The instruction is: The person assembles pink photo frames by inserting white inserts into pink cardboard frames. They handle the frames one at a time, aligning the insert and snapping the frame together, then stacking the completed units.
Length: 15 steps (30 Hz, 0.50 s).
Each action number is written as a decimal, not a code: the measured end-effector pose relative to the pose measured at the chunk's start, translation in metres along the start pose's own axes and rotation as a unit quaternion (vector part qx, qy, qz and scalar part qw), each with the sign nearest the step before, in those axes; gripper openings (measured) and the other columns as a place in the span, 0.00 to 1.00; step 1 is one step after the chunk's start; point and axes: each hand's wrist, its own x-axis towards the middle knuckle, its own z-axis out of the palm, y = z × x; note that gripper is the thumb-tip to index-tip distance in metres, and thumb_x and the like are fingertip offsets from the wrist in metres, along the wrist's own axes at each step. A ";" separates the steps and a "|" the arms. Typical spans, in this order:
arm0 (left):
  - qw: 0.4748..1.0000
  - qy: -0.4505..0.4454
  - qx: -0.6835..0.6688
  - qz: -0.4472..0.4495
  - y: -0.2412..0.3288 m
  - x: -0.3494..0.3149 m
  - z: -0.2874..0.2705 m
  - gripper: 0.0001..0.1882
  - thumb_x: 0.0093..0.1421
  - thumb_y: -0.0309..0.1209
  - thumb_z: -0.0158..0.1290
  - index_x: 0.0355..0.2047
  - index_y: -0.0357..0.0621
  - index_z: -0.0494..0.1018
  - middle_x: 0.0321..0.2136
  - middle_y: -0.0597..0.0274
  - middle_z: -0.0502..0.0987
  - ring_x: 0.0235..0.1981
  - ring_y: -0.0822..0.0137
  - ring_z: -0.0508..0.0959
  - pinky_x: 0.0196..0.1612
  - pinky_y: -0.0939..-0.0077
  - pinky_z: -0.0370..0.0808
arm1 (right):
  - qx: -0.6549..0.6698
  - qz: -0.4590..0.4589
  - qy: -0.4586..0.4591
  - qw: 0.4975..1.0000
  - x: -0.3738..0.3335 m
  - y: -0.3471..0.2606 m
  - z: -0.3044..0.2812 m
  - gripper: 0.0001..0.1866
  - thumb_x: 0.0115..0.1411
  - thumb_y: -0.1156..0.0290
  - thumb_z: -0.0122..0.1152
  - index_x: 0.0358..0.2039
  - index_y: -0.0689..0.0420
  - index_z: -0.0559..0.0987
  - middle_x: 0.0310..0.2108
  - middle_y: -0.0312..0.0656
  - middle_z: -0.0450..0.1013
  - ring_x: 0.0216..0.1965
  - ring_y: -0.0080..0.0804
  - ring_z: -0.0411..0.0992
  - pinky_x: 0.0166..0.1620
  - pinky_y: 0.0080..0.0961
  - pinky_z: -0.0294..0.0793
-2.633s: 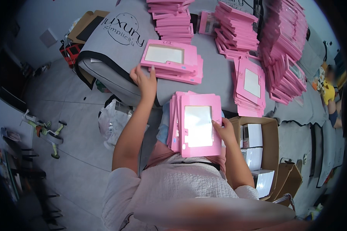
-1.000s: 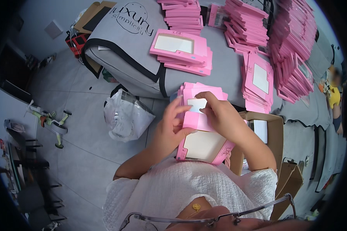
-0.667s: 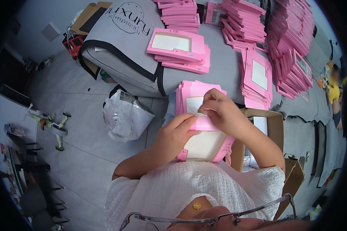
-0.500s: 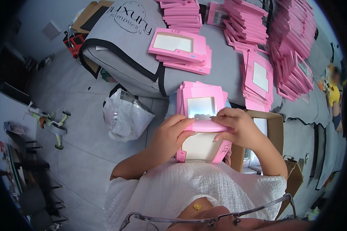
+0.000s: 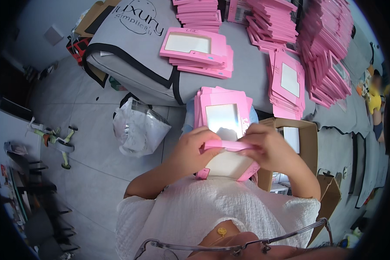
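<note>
A pink cardboard box (image 5: 228, 146) is pinched between my two hands, its narrow pink side facing up. My left hand (image 5: 196, 146) grips the left end with thumb below and fingers on top. At the opposite end my right hand (image 5: 268, 146) is closed the same way, slightly blurred. A pale panel with pink corners (image 5: 229, 165) extends from the box toward my body; whether it belongs to the same box I cannot tell. Just beyond my fingers, a stack of flat pink boxes with clear windows (image 5: 223, 97) rests on my lap.
Several stacks of pink window boxes (image 5: 194, 45) lie on the grey sofa (image 5: 247, 65) ahead. An open brown carton (image 5: 308, 141) stands by my right arm. To my left are a white plastic bag (image 5: 139, 130) and a small green balance bike (image 5: 56, 141). Far right, part of another person (image 5: 374, 102) shows.
The box's narrow pink side has tilted, and my right fingers have shifted inward along it. The surroundings have slid slightly up and left in the picture.
</note>
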 end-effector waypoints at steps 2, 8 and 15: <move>1.000 -0.001 -0.001 -0.004 0.002 0.000 0.001 0.07 0.52 0.19 0.57 0.32 0.34 0.73 0.29 0.62 0.70 0.28 0.76 0.73 0.29 0.84 0.70 | 0.036 0.009 -0.028 0.999 0.009 -0.007 0.007 0.10 0.50 0.71 0.64 0.33 0.60 0.80 0.29 0.44 0.70 0.30 0.41 0.71 0.32 0.34 0.69; 0.968 0.081 -0.205 -0.118 -0.007 -0.015 0.007 0.07 0.53 0.18 0.56 0.34 0.32 0.73 0.32 0.62 0.76 0.33 0.77 0.76 0.36 0.85 0.73 | 0.052 -0.006 0.029 0.998 0.012 -0.002 0.014 0.13 0.47 0.77 0.67 0.36 0.62 0.79 0.29 0.42 0.69 0.29 0.33 0.69 0.31 0.25 0.68; 0.991 0.101 -0.065 -0.066 -0.017 -0.029 0.011 0.17 0.53 0.25 0.60 0.44 0.36 0.75 0.23 0.60 0.78 0.24 0.83 0.72 0.26 0.85 0.70 | 0.114 -0.032 0.073 0.990 0.020 -0.007 0.019 0.16 0.45 0.74 0.70 0.38 0.55 0.81 0.29 0.38 0.71 0.29 0.31 0.70 0.31 0.26 0.69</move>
